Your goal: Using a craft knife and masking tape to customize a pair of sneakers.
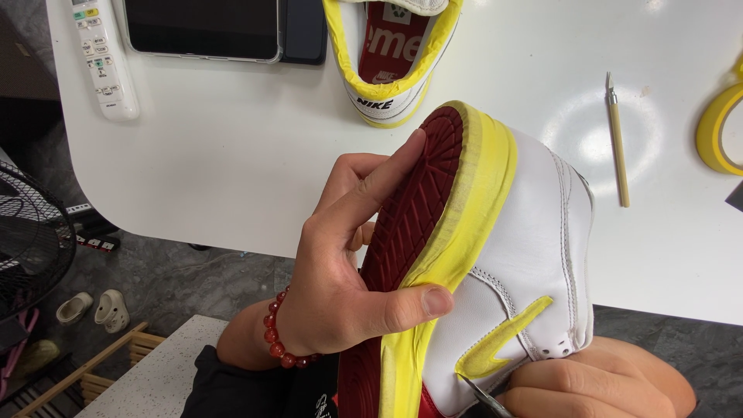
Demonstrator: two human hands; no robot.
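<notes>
My white table point(232, 155) has a rounded corner and glares under overhead light, with bright patches toward its far side. Below it the floor point(193, 279) is dark grey stone, marbled. A black fan guard point(27, 240) stands at my left, a pair of pale clogs point(97, 308) near it. A slatted wooden rack point(101, 368), perhaps a crate, sits beside a speckled white slab point(159, 371).
</notes>
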